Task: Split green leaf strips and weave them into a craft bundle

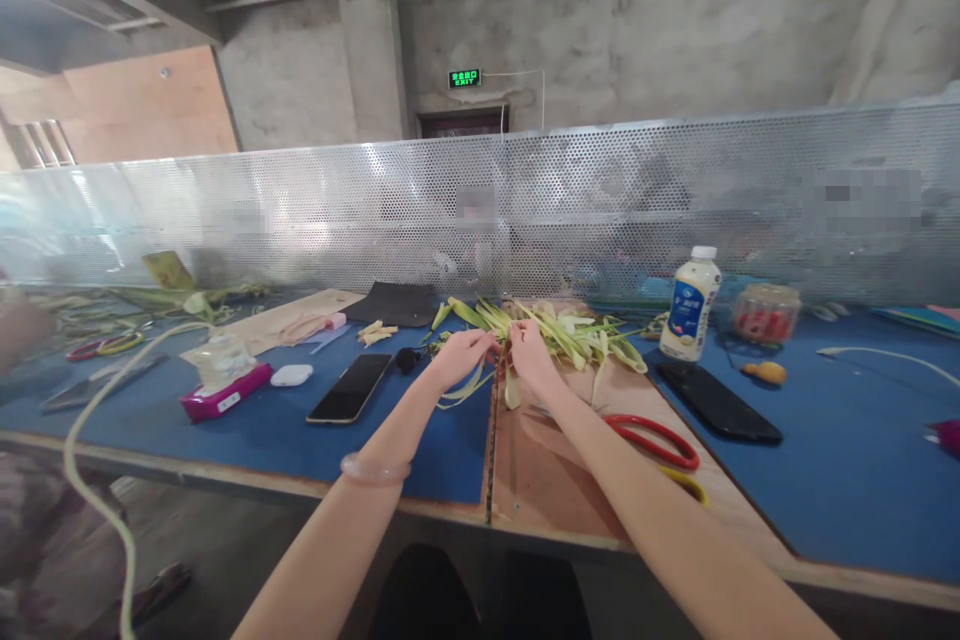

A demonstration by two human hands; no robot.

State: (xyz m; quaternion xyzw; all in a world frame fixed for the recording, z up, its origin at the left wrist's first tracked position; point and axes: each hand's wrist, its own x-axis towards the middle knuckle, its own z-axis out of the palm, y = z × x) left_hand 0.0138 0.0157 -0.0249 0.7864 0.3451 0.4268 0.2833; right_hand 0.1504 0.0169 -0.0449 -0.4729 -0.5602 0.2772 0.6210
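Observation:
A loose pile of pale green and yellowish leaf strips (577, 335), which look like corn husk, lies at the back of the board. My left hand (463, 358), below a pinkish bangle (375, 469), is closed at the left side of the pile with its fingers bent inward. Close beside it, my right hand (529, 353) is closed too, fingertips pinched at the husk. What exactly lies between the fingertips is small and partly hidden. Under my right forearm lie scissors (660, 442) with one red and one yellow handle.
A phone (349, 388), a white case (292, 376) and a magenta tissue pack (226, 390) lie left. On the right are a bottle (688, 305), a black phone (718, 402) and a jar (765, 313). A perforated metal screen (337, 210) stands behind. Another person's hand (26, 325) is far left.

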